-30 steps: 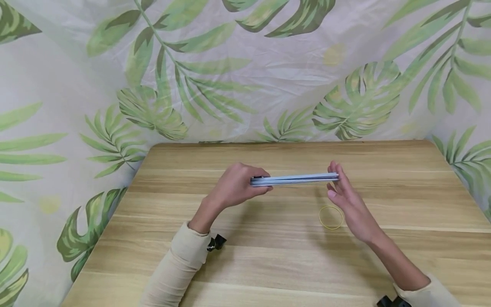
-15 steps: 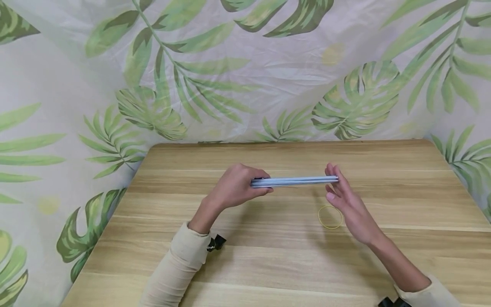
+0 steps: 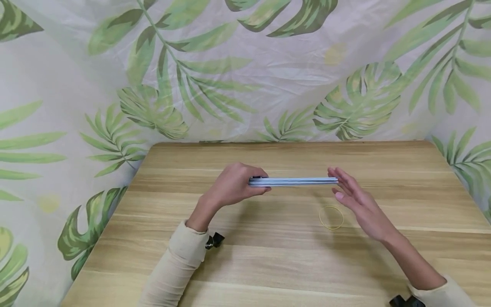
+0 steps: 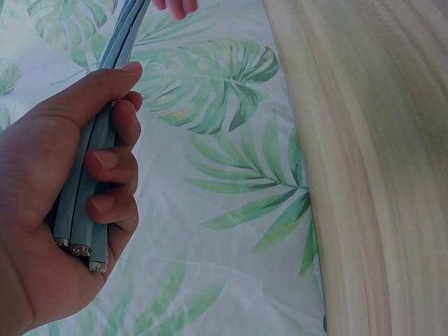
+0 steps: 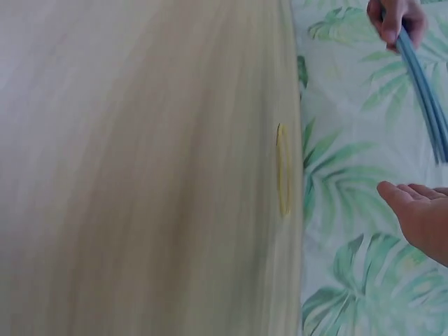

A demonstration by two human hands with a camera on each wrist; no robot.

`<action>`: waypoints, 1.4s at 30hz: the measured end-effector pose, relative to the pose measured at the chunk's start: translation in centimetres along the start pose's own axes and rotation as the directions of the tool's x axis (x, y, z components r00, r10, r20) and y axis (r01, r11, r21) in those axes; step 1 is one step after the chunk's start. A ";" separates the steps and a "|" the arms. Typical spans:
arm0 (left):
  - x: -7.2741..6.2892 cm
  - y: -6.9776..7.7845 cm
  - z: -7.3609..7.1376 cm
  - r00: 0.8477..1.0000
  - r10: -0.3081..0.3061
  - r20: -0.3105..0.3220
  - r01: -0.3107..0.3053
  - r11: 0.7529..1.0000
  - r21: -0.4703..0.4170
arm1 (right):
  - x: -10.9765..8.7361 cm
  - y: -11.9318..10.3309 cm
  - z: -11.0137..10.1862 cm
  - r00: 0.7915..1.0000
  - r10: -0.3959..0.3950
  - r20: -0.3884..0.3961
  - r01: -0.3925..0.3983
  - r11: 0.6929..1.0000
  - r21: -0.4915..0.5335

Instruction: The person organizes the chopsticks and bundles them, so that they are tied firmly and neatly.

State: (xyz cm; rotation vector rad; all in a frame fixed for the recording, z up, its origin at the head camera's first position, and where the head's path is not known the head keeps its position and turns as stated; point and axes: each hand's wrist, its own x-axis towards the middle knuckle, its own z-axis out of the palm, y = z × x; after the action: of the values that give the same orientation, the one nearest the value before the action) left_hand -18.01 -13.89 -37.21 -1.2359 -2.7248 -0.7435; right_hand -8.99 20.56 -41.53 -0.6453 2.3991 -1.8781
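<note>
The right hand (image 3: 365,209), fingers loosely extended, has eased back from the tips of the slim, straight pale-blue sticks (image 3: 295,182), apparently leaving the left hand (image 3: 232,183) alone gripping them above the wood-grain bench (image 3: 268,256), where a thin yellow loop (image 5: 279,168) lies.

The right hand (image 3: 366,208) now sits farther out from the left hand (image 3: 234,185) than before. The bundle of blue sticks (image 3: 295,182) tilts up less toward the right hand, its end there slightly lower. A wider gap now parts the right hand from the yellow band (image 5: 279,170).
</note>
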 end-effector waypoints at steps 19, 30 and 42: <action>-0.3 -0.1 -0.6 0.999 -0.039 0.014 0.039 0.999 -0.029 | 0.4 4.3 -3.6 0.977 0.160 0.144 -0.081 0.892 -0.445; -0.3 0.0 -0.8 0.999 -0.047 0.018 0.047 0.999 -0.026 | 1.2 5.0 -3.2 0.972 0.191 0.136 -0.095 0.853 -0.513; -0.3 -0.1 -0.7 0.999 -0.037 0.012 0.037 0.999 -0.022 | 1.4 6.0 -3.0 0.976 0.202 0.086 -0.137 0.867 -0.479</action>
State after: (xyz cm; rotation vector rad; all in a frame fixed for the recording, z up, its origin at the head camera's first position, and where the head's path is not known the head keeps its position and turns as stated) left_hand -17.93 -14.49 -36.71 -1.2006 -2.7639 -0.7740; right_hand -12.86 24.01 -46.00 -0.5285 2.7302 -1.1440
